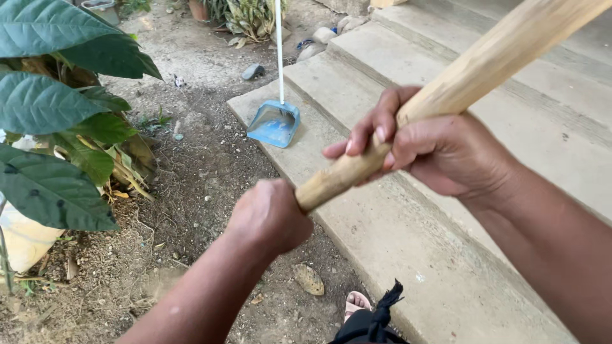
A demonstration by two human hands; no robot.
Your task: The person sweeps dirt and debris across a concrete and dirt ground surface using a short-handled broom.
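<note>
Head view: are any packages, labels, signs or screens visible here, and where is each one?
No labels, signs or screens show.
Possible package: a pale yellowish sack at the left edge, partly hidden behind large green leaves; its kind is unclear.

Leafy plant [57, 121] crowded the left of the hands' reach; bare dirt [191, 185] and concrete steps [408, 255] lay open ahead, dustpan [275, 123] beyond.

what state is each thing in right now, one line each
wooden handle: tilted, held in both hands
left hand: fist shut around the handle's lower end
right hand: grip wrapped around the handle higher up
blue dustpan: standing on the lowest concrete step, its white handle upright, nobody touching it
</note>
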